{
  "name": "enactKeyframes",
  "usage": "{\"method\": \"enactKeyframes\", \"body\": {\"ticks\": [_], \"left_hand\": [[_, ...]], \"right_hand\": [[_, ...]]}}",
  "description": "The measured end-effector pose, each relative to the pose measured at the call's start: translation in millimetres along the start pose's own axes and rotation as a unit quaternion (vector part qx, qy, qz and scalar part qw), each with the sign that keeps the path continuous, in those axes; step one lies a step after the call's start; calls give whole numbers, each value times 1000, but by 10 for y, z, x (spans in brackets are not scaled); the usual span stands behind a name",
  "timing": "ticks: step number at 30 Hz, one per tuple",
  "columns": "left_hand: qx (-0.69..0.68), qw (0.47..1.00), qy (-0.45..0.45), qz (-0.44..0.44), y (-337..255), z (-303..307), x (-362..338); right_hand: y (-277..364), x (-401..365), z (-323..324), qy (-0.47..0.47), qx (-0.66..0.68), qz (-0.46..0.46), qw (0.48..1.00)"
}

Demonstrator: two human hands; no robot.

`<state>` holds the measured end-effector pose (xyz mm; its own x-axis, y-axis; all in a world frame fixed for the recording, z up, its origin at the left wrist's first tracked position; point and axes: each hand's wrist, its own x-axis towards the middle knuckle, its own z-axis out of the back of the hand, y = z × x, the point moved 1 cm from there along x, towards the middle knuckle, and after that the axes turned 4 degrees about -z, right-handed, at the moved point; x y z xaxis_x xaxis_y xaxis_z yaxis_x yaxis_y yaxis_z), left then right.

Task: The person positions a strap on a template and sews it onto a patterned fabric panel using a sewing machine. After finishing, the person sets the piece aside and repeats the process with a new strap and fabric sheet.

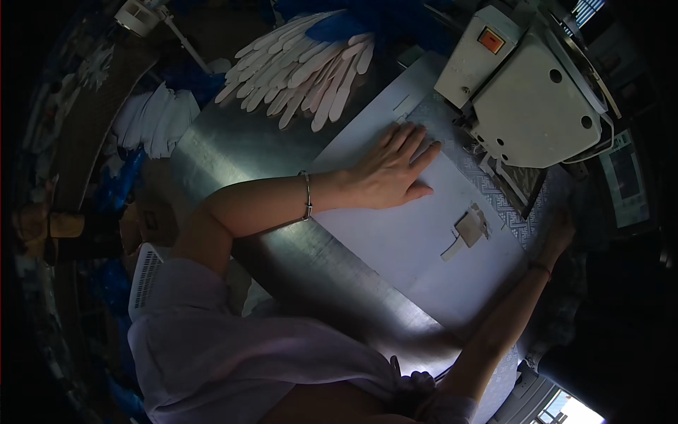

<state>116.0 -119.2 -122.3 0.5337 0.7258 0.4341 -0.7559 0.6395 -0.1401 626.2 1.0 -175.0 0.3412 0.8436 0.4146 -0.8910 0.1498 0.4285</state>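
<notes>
My left hand (388, 168) lies flat, fingers spread, on a white sheet (381, 247) that looks like a stiff sewing template. A metal bracelet circles that wrist. In the sheet, to the right of the hand, there is a small beige-grey patch (469, 229) with a pale strip beside it. Just beyond the sheet stands the head of a sewing machine (533, 99), with a dark metal clamp frame (519, 184) under it. My right hand (560, 232) is in shadow at the far right edge of the patterned cloth (510, 206); its fingers are too dark to make out.
Long pale glove-like pieces (304, 67) are fanned out on the metal table (247, 145). A stack of white pieces (157, 119) sits at the left. An orange switch (491, 40) is on the machine's box, and a control panel (625, 177) stands at the right.
</notes>
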Motion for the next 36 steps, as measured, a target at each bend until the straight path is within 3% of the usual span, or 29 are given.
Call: {"method": "enactKeyframes", "body": {"ticks": [13, 16, 18, 19, 21, 25, 27, 30, 36], "left_hand": [[7, 1000, 6, 5, 8, -50, -17], [2, 1000, 29, -4, 24, -17, 0], [3, 1000, 26, -7, 37, -16, -15], [3, 1000, 24, -9, 40, -25, -17], [-15, 998, 51, -17, 58, 86, 11], [-40, 993, 114, -19, 160, 287, 66], [-34, 990, 134, -7, 231, 332, 69], [-50, 991, 118, -29, 281, 341, 85], [-35, 987, 152, -24, 302, 363, 103]], "right_hand": [[13, 15, 61, 30, 48, -16, 998], [-42, -20, 163, 74, 14, -14, 997], [-300, -2, 143, 191, 218, -44, 956], [-193, -91, 271, 185, 214, -55, 958], [304, -397, 611, 285, 223, -139, 922], [634, -505, 716, 254, 157, -177, 938], [666, -574, 662, 195, 268, -172, 928], [587, -549, 554, 161, 270, -167, 934], [470, -494, 509, 188, 224, -182, 939]]}}
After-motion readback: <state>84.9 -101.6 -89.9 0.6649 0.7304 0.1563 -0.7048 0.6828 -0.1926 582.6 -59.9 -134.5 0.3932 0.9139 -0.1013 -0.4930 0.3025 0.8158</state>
